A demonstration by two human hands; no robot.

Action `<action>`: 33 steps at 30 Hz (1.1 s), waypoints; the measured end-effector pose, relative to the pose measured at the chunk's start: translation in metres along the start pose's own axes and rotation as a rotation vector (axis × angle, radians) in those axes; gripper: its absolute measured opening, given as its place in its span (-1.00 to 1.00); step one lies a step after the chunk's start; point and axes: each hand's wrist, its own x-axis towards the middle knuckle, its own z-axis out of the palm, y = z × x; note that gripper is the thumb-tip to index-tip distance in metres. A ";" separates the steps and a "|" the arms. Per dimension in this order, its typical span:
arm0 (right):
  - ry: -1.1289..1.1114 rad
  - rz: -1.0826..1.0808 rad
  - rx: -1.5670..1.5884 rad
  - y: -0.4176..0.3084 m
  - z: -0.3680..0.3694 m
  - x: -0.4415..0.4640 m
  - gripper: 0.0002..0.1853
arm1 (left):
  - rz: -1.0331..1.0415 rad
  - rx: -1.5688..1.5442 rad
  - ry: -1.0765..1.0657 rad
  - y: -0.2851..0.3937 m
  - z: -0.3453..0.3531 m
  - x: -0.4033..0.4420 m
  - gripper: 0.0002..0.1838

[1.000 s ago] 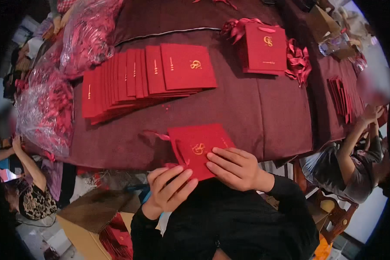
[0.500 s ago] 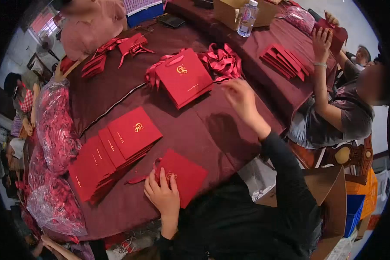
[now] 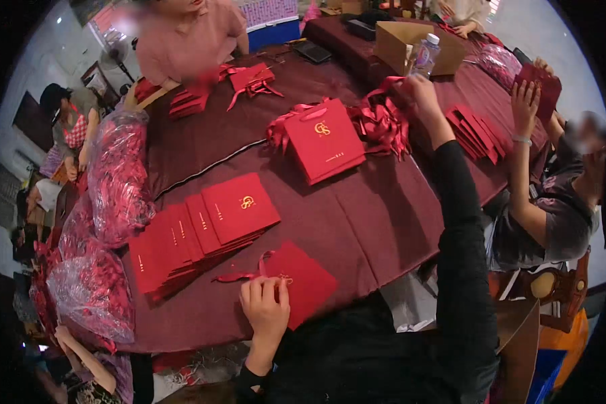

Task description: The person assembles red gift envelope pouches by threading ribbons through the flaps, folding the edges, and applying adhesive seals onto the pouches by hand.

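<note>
A red paper gift bag (image 3: 311,283) with gold print lies at the table's near edge, a ribbon handle (image 3: 239,276) trailing from its top. My left hand (image 3: 265,308) has its fingers curled over the top edge of this bag. Farther off, my right hand (image 3: 424,95) is raised with a red ribbon (image 3: 392,83) pinched in its fingers, above a heap of loose red ribbons (image 3: 382,124). Beside that heap stands a stack of finished-looking red bags (image 3: 323,145) with ribbon handles. Flat red bags (image 3: 239,209) lie fanned in an overlapping row at the left.
Plastic-wrapped red bundles (image 3: 118,182) line the table's left edge. A water bottle (image 3: 425,55) and a cardboard box (image 3: 388,44) stand at the back. One person (image 3: 188,40) works across the table, another (image 3: 545,202) at the right holds a red bag (image 3: 542,91).
My right hand has moved up and away, drawing a ribbon from the heap. My left hand's fingers have curled in at the bag's top. The whole view has shifted slightly.
</note>
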 end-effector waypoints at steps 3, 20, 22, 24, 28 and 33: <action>0.331 -0.348 -0.372 -0.042 -0.016 0.021 -0.72 | -0.057 -0.212 -0.012 0.001 -0.006 0.000 -0.84; -1.139 -0.152 -0.349 -0.124 0.173 -0.325 -0.78 | 0.022 -0.665 -0.076 0.026 -0.041 0.008 -0.75; -1.046 -0.096 -0.356 -0.106 0.171 -0.323 -0.78 | -0.012 -0.981 -0.309 0.008 -0.054 0.008 -0.70; -0.955 -0.062 -0.365 -0.092 0.166 -0.317 -0.78 | -0.235 -1.102 -0.426 -0.004 -0.076 0.006 -0.62; -0.791 -0.023 -0.379 -0.076 0.151 -0.304 -0.77 | -0.141 -1.414 -0.568 -0.006 -0.072 -0.003 -0.61; -0.615 0.005 -0.377 -0.067 0.125 -0.290 -0.76 | -0.131 -1.488 -0.704 0.001 -0.056 -0.003 -0.60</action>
